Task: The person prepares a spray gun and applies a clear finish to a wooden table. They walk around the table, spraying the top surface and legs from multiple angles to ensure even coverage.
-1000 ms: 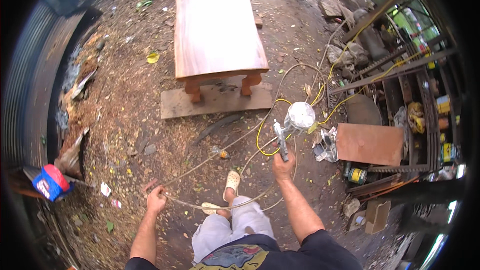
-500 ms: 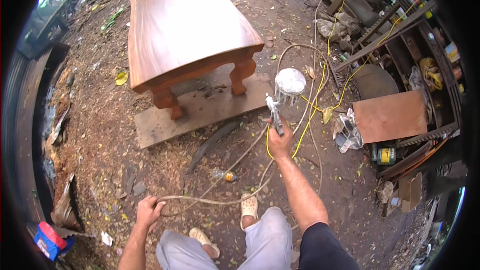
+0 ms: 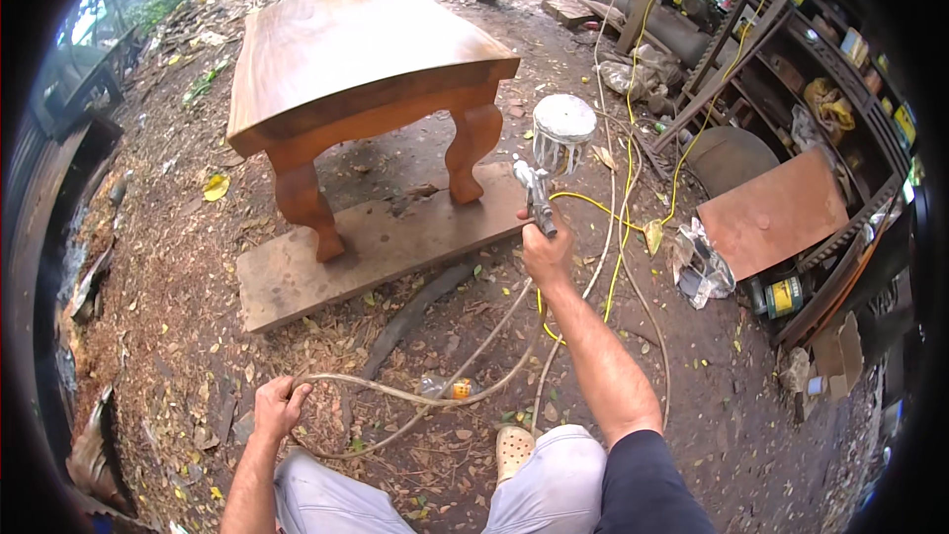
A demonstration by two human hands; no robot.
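My right hand [image 3: 550, 249] is wrapped round the handle of a spray gun [image 3: 536, 200], held out in front of me. A paint-smeared cup [image 3: 564, 129] with a whitish lid and drips down its side tops the gun. Low on the left, my left hand [image 3: 281, 405] grips a beige air hose [image 3: 381, 388], which loops across between my hands. Ahead and left of the gun stands a reddish-brown wooden table [image 3: 371, 49] with a glossy top and curved legs. Its near legs rest on a wooden plank [image 3: 297, 282].
Beige hose and a yellow cord [image 3: 623, 277] trail over the dirt on the right. A plastic bottle [image 3: 450, 388] lies in front of my feet. At right are a brown board [image 3: 773, 210], a crumpled plastic bag [image 3: 700, 262], a can [image 3: 784, 295] and cluttered shelves [image 3: 781, 79].
The view has tipped up, showing more of the table's front and the greenery behind. The gun has shifted slightly left. Both hands keep their hold.
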